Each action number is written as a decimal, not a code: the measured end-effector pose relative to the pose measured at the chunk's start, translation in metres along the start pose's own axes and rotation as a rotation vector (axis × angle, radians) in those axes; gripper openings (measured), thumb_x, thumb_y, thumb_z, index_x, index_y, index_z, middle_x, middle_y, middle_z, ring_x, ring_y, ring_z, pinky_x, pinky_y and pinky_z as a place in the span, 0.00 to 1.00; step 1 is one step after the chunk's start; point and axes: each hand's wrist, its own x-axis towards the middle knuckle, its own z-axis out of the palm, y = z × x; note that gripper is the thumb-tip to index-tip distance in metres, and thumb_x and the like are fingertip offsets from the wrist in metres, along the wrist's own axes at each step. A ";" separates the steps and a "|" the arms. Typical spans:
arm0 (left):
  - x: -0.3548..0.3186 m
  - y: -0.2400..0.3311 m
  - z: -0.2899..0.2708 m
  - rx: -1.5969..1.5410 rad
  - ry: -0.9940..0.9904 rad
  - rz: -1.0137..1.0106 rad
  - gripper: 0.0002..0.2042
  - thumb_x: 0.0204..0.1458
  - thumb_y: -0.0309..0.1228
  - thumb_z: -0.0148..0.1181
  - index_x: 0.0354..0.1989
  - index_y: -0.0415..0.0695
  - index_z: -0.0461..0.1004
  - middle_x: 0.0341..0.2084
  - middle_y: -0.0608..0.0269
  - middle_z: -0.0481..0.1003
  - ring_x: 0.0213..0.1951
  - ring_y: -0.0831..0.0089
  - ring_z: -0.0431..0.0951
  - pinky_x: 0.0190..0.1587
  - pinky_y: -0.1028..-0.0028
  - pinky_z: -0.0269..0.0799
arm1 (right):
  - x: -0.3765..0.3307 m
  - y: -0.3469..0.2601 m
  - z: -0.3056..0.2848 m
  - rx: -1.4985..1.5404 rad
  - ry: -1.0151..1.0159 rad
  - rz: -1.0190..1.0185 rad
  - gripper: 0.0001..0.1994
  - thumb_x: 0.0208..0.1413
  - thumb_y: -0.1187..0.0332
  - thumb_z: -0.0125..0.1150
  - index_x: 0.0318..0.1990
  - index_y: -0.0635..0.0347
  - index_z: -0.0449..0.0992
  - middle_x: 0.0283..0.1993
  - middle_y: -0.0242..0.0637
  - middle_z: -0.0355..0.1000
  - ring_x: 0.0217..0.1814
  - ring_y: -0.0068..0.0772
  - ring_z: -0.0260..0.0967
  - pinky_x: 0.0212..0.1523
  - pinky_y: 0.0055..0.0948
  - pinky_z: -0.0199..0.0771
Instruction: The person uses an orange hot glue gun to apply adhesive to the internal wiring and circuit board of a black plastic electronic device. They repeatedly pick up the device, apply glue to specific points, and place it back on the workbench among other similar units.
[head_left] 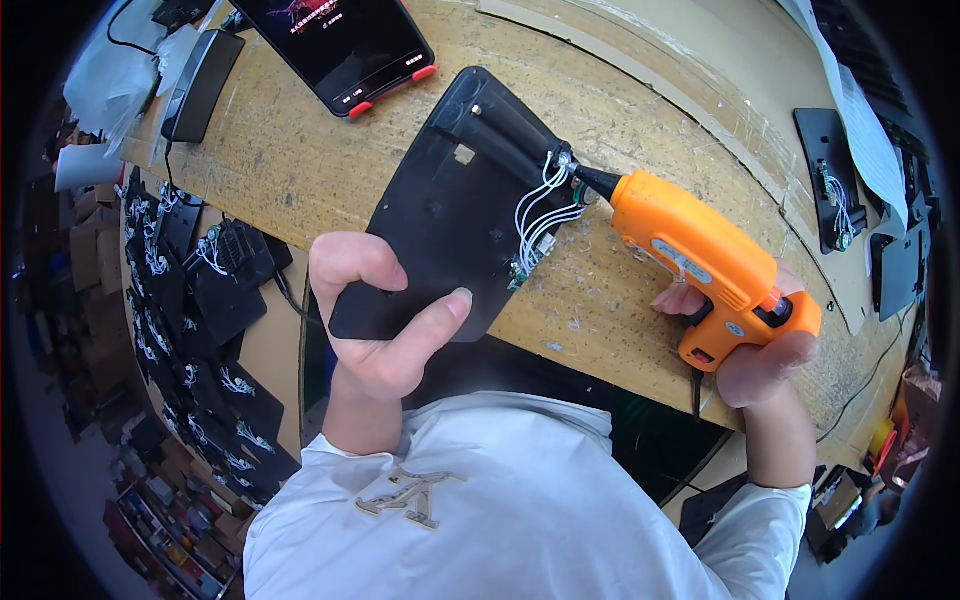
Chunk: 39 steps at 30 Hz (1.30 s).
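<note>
My left hand (pixel 385 325) grips a flat black plastic panel (pixel 430 200) by its near end, thumb on top and fingers curled at the edge. White wires (pixel 535 205) run along the panel's right side between small circuit parts, one of them a green board (pixel 520 272) at the edge. In my right hand (pixel 765 365) is an orange hot glue gun (pixel 700 240), held by its handle. Its black nozzle points left, and the tip meets or nearly meets the wire ends at the panel's upper right corner. Some right-hand fingers are hidden behind the gun.
A phone (pixel 345 50) in a red-tipped holder stands at the back of the worn wooden table (pixel 300 190), beside a black box-shaped device (pixel 203 85). Several wired black panels (pixel 215 290) lie at the left. Another wired panel (pixel 825 175) rests at the right. The gun's cord (pixel 697 395) hangs down.
</note>
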 end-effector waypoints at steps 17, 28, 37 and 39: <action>-0.002 0.000 -0.001 0.030 0.012 -0.002 0.23 0.34 0.13 0.63 0.36 0.46 0.59 0.32 0.62 0.66 0.31 0.74 0.71 0.35 0.76 0.68 | 0.002 -0.007 0.005 -0.052 0.033 0.034 0.46 0.48 0.23 0.26 0.31 0.63 0.75 0.21 0.32 0.72 0.22 0.29 0.71 0.25 0.27 0.70; -0.001 0.005 0.005 0.074 0.084 -0.031 0.23 0.36 0.13 0.62 0.36 0.47 0.57 0.32 0.59 0.69 0.31 0.73 0.72 0.35 0.75 0.68 | 0.006 0.000 0.000 -0.002 0.004 -0.074 0.44 0.51 0.26 0.33 0.34 0.65 0.75 0.20 0.32 0.70 0.19 0.27 0.69 0.21 0.25 0.67; 0.003 0.003 0.007 -0.035 0.069 -0.002 0.24 0.35 0.13 0.62 0.37 0.47 0.57 0.31 0.59 0.68 0.33 0.73 0.71 0.36 0.75 0.68 | 0.006 -0.001 0.001 0.052 0.014 -0.044 0.43 0.51 0.27 0.36 0.35 0.67 0.75 0.18 0.32 0.69 0.17 0.26 0.67 0.19 0.24 0.66; 0.003 0.003 0.004 -0.054 0.062 -0.022 0.24 0.34 0.13 0.61 0.37 0.47 0.57 0.32 0.59 0.69 0.33 0.73 0.71 0.36 0.74 0.67 | 0.006 -0.002 0.002 0.064 0.031 -0.036 0.42 0.51 0.27 0.37 0.35 0.67 0.75 0.18 0.33 0.69 0.17 0.25 0.67 0.19 0.24 0.66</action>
